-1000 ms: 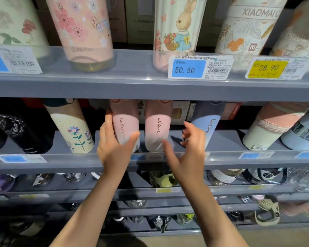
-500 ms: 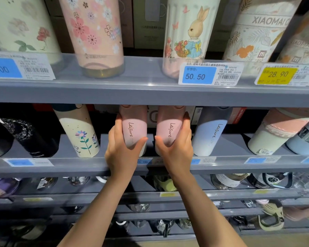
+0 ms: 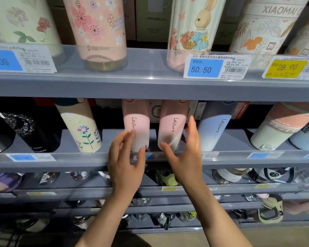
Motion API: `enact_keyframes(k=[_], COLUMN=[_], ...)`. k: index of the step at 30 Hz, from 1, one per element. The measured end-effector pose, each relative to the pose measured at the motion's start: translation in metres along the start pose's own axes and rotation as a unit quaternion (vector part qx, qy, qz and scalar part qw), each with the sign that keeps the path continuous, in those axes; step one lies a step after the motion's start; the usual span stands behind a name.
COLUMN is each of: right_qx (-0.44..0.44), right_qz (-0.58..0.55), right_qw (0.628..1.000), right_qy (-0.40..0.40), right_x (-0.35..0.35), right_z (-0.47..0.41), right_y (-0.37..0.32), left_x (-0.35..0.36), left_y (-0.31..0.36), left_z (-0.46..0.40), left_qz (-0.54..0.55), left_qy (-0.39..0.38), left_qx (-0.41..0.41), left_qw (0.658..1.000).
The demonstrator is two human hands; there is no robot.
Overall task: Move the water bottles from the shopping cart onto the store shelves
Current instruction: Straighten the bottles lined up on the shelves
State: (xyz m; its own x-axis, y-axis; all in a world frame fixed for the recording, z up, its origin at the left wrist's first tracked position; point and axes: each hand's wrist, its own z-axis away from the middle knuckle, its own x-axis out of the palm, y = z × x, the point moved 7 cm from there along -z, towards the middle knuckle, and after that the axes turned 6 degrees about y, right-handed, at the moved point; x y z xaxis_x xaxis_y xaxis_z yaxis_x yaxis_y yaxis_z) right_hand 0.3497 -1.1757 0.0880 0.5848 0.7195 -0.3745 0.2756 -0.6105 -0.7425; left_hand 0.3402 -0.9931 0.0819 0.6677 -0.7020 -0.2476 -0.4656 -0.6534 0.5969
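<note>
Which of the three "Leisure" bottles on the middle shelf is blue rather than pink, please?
The blue bottle, rightmost of the three, just right of the right hand. The two pink bottles stand left of it.

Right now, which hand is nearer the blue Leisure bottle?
Right. The right hand is just left of the blue Leisure bottle, fingertips close to its side. The left hand is farther left, beyond both pink bottles.
</note>
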Motion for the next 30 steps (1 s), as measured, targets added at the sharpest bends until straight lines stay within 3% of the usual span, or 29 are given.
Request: enact_keyframes(k=[4, 11, 17, 22, 30], right_qx=[-0.004, -0.052, 0.023, 0.071, 0.074], right_qz=[-0.010, 0.020, 0.018, -0.036, -0.074], right_qw=[1.000, 0.994, 0.987, 0.994, 0.992], right_qy=[-0.006, 0.091, 0.157, 0.080, -0.077], right_x=[-0.026, -0.136, -0.247, -0.264, -0.222], right_z=[0.016, -0.007, -0.055, -0.099, -0.127], right_y=[0.012, 0.073, 0.155, 0.200, 0.217], left_x=[0.011, 0.101, 0.197, 0.237, 0.238], left_y=[0.028, 0.108, 0.180, 0.188, 0.187], left_z=[0.021, 0.064, 0.110, 0.134, 0.140], left_qz=[0.024, 0.055, -0.056, -0.220, -0.268], left_qy=[-0.029, -0.107, -0.170, -0.201, -0.206], left_qx=[0.075, 0.144, 0.187, 0.211, 0.198], left_qw=[0.996, 0.982, 0.966, 0.931, 0.920])
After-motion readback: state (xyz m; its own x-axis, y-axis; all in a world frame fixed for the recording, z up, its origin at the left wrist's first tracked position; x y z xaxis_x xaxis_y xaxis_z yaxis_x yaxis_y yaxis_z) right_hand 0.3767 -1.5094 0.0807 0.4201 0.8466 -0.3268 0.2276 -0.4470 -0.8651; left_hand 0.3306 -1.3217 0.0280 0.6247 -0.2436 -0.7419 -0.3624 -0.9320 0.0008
